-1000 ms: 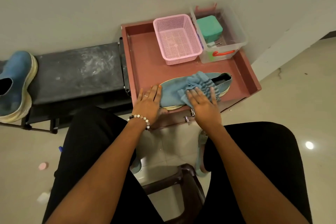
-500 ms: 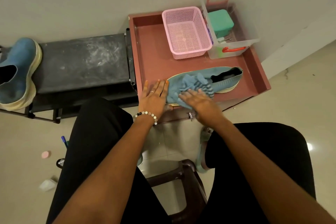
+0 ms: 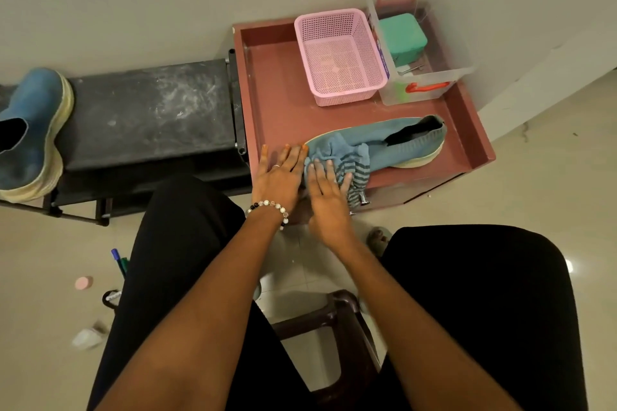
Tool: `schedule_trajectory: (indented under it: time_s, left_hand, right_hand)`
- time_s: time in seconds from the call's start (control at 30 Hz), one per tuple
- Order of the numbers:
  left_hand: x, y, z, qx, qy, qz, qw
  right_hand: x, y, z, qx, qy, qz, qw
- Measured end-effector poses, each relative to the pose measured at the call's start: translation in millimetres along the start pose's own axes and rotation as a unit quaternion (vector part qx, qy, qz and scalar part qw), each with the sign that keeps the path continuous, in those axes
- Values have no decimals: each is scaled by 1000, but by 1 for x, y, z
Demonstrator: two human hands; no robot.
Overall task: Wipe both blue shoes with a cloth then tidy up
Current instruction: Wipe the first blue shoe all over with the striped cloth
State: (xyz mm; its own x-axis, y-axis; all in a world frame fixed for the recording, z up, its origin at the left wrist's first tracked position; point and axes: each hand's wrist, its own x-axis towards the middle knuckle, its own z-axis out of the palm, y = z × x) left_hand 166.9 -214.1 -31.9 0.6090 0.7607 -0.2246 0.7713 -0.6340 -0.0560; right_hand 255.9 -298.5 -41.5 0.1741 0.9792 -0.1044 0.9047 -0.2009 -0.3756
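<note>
Flatly, right hand (image 3: 329, 197) presses cloth (image 3: 347, 157) on blue shoe (image 3: 410, 143); left hand (image 3: 278, 177) open beside; no legible writing.

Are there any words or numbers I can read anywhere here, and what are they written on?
None can be read.
A label on the side of the clear plastic box, next to the pink basket, has print, but it is too small and blurred to read.
A small dark thing on the floor bears a white patch that may be print, also too blurred.
The blue shoe, the cloth and the other blue shoe show no writing.
</note>
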Motion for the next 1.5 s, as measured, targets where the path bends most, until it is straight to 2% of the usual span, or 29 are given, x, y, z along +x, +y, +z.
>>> schedule_trajectory:
  time_s: [0.1, 0.17, 0.3, 0.4, 0.47, 0.57, 0.67, 0.7, 0.77, 0.8, 0.87, 0.97, 1.07, 1.13, 1.2, 1.27, 1.33, 1.43, 1.5]
  left_hand:
    - [1, -1, 2, -10, -10, 1, 1000]
    - [3, -1, 3, -15, -11, 7, 1000]
    - [3, -2, 4, -26, -5, 2, 1000]
    - [3, -1, 2, -33, -8, -4, 999]
    - [4, -1, 1, -36, -9, -8, 999]
    - [4, -3, 4, -24, 3, -11, 1000]
    - [4, -2, 4, -37, 4, -15, 999]
    - [4, -2, 3, -44, 1, -15, 999]
    - [4, -3, 3, -48, 0, -11, 999]
    - [4, -3, 3, -50, 0, -8, 999]
    - [5, -4, 3, -71, 1, -8, 997]
    - [5, -5, 1, -100, -1, -11, 995]
    - [5, -4, -2, -105, -10, -12, 994]
    - [5, -3, -3, -109, -10, -19, 994]
    - [5, -3, -2, -91, -6, -22, 996]
    - [6, -3, -1, -80, 7, -26, 996]
    - [6, -3, -2, -83, 14, -27, 996]
    - [5, -4, -2, -70, -5, -15, 997]
    - [7, -5, -2, -69, -17, -10, 997]
  right_hand:
    - [-5, 62, -23, -44, -58, -166, 983]
    - [1, 96, -45, -110, -65, -180, 975]
    - [4, 102, -58, -143, 15, -7, 990]
    - [9, 52, -32, -97, 62, 158, 981]
    - [15, 10, -12, -29, 53, 189, 980]
    - [10, -31, 4, 23, 7, 119, 993]
    - [0, -4, -3, 58, -9, 18, 998]
    - [-3, 17, -5, 48, -15, -51, 997]
    - [-5, 56, -17, -44, -33, -198, 979]
    - [-3, 75, -24, -102, -50, -228, 967]
    - [2, 108, -42, -162, -52, -196, 966]
    - [1, 124, -61, -173, 12, -63, 983]
    - [3, 84, -43, -141, 66, 116, 981]
    - [9, 38, -21, -67, 65, 172, 981]
    - [9, -2, 3, 1, 4, 127, 992]
    - [3, -21, 16, 36, 6, 38, 999]
    - [-4, -7, 13, -1, 21, -50, 999]
    - [-10, 43, -13, -118, 31, -183, 976]
    - [-3, 75, -29, -181, 45, -201, 962]
